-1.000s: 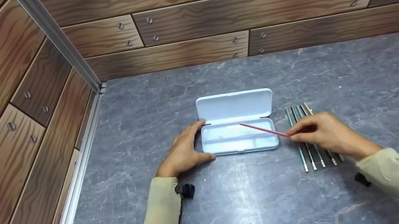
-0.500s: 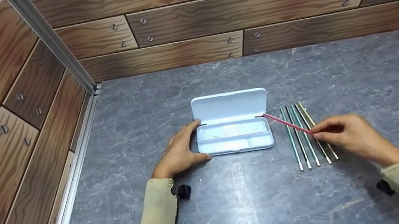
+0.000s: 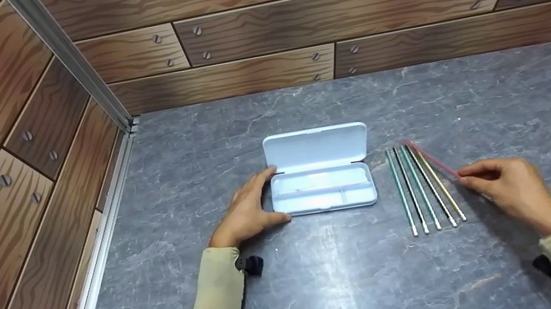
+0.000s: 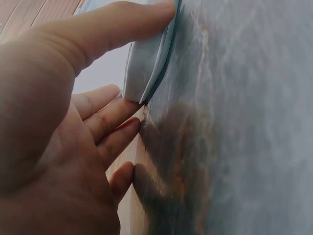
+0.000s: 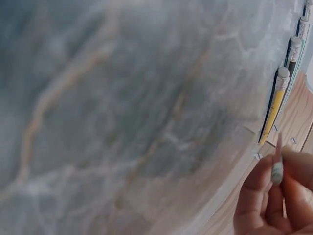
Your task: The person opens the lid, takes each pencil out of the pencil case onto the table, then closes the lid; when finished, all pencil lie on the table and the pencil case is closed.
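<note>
My left hand (image 3: 248, 211) holds the left end of a pale blue pencil case (image 3: 316, 148), which lies with its lid up. In the left wrist view the thumb (image 4: 122, 27) lies along the front side and the fingers reach to the short end. The case's tray shows no pencils. Pinched near its eraser end by my right hand (image 3: 513, 188) is a red pencil (image 3: 434, 160). Its far tip is by the top of a row of pencils, nearest the yellow pencil (image 3: 438, 181). In the right wrist view the red pencil's eraser (image 5: 277, 174) shows between thumb and finger.
Several pencils lie side by side right of the case, a green pencil (image 3: 401, 192) leftmost, erasers toward me. The grey marbled table (image 3: 186, 152) meets wood-patterned walls (image 3: 255, 25) at the back and left.
My right hand has moved right with the red pencil, from over the case, across the row, to the row's right side. My left hand stays at the case.
</note>
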The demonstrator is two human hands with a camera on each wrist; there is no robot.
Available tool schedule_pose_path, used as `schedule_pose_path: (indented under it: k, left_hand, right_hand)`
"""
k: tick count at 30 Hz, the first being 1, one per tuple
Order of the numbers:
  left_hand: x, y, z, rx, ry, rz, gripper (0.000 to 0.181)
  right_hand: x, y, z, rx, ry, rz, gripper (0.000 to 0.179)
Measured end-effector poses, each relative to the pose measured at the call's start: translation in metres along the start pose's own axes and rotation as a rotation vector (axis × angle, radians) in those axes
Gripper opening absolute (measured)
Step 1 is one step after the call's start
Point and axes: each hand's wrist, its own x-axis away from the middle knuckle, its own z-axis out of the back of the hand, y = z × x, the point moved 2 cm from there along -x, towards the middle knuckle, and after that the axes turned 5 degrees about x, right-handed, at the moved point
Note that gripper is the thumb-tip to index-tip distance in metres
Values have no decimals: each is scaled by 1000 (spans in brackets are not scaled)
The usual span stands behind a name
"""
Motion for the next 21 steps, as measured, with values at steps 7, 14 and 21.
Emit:
schedule_pose_path:
  k: [7, 14, 21]
  left_hand:
    - [0, 0, -1, 16, -12, 14, 108]
    - [-1, -1, -1, 3, -8, 11, 108]
    - [-1, -1, -1, 2, 0, 2, 108]
  right_hand:
    - [3, 4, 2, 90, 22, -67, 24]
    - [5, -4, -3, 117, -40, -112, 22]
    - [5, -12, -9, 122, -46, -100, 21]
